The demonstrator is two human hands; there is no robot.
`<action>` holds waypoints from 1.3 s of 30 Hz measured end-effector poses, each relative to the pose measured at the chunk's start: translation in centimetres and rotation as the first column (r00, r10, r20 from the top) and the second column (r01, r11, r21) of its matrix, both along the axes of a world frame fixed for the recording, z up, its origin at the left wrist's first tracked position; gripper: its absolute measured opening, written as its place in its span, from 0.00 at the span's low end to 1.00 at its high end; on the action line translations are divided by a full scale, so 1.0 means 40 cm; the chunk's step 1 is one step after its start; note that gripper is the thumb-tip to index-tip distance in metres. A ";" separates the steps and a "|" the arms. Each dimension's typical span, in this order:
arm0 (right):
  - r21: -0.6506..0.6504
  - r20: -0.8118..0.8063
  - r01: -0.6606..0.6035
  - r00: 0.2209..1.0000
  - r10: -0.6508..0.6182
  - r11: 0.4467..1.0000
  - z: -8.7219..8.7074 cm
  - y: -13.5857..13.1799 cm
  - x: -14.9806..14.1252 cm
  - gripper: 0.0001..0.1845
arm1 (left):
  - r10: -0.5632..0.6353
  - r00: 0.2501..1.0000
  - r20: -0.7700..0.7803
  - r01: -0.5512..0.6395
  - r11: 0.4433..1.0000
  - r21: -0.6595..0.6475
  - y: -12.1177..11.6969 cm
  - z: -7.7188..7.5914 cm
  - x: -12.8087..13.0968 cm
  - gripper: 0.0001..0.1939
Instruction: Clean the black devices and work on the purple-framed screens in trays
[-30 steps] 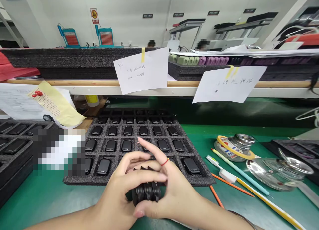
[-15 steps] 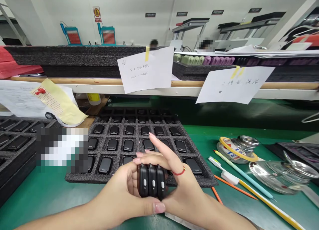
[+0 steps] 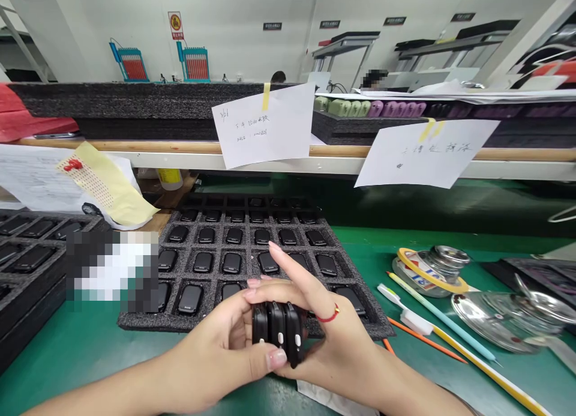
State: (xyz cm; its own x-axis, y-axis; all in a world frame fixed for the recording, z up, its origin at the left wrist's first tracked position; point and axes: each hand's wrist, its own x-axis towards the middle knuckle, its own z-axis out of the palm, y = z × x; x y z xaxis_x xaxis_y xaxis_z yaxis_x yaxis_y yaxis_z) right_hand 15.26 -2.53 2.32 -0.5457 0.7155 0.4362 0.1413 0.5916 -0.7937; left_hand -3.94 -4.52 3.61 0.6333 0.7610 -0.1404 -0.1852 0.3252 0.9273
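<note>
Three black smartwatch cases (image 3: 277, 326) stand side by side in a row between my two hands, in front of the foam tray. Their edges with small silvery buttons face me. My left hand (image 3: 220, 350) closes on the row from the left, its thumb lying across the lower near edges. From the right, my right hand (image 3: 342, 338), with a red string at the index finger, grips the same row; its index finger points up and away over the tray. The black foam tray (image 3: 135, 323) beyond holds similar watch cases in its pockets, some hidden by my hands.
Another foam tray (image 3: 27, 290) with watch cases stands at the left. To the right lie a toothbrush (image 3: 477, 362), a light blue pen-like tool (image 3: 450, 323), orange sticks and glass dispenser bottles (image 3: 490, 317). A shelf (image 3: 288, 164) with taped paper notes crosses behind.
The row of watch cases has shifted slightly right and fanned a little unevenly. My left thumb has moved up and left over the lower edges, covering part of the leftmost case.
</note>
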 end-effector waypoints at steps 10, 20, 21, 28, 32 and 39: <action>0.095 -0.006 0.146 0.989 -0.146 0.985 0.021 -0.012 -0.001 0.59 | 0.011 0.999 0.040 -0.015 0.994 0.105 -0.020 0.001 0.022 0.39; 0.235 0.007 0.205 0.977 -0.213 0.950 0.015 -0.017 -0.008 0.55 | 0.244 0.957 -0.154 -0.163 0.897 0.411 -0.028 -0.001 0.010 0.29; 0.260 0.019 0.208 0.975 -0.221 0.943 0.015 -0.018 -0.009 0.54 | 0.261 0.951 -0.164 -0.166 0.881 0.442 -0.030 -0.010 0.009 0.28; 0.292 0.045 0.237 0.964 -0.260 0.927 0.017 -0.019 -0.017 0.55 | 0.394 0.900 -0.185 -0.214 0.770 0.601 -0.050 -0.099 -0.009 0.29; 0.311 0.047 0.233 0.965 -0.260 0.921 0.018 -0.023 -0.019 0.54 | 0.379 0.910 -0.169 -0.180 0.729 0.661 -0.048 -0.124 -0.012 0.31; 0.322 0.073 0.209 0.967 -0.245 0.923 0.013 -0.023 -0.016 0.52 | 0.381 0.906 -0.186 -0.161 0.716 0.680 -0.053 -0.131 -0.013 0.30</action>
State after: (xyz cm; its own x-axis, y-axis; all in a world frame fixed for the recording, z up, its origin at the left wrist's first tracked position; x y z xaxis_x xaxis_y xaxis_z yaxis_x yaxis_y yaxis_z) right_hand 14.62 -3.46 2.86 -0.4415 0.6648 0.6026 0.3765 0.7469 -0.5481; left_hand -4.45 -6.66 -1.63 0.3959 0.8680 0.2997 0.1434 -0.3808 0.9135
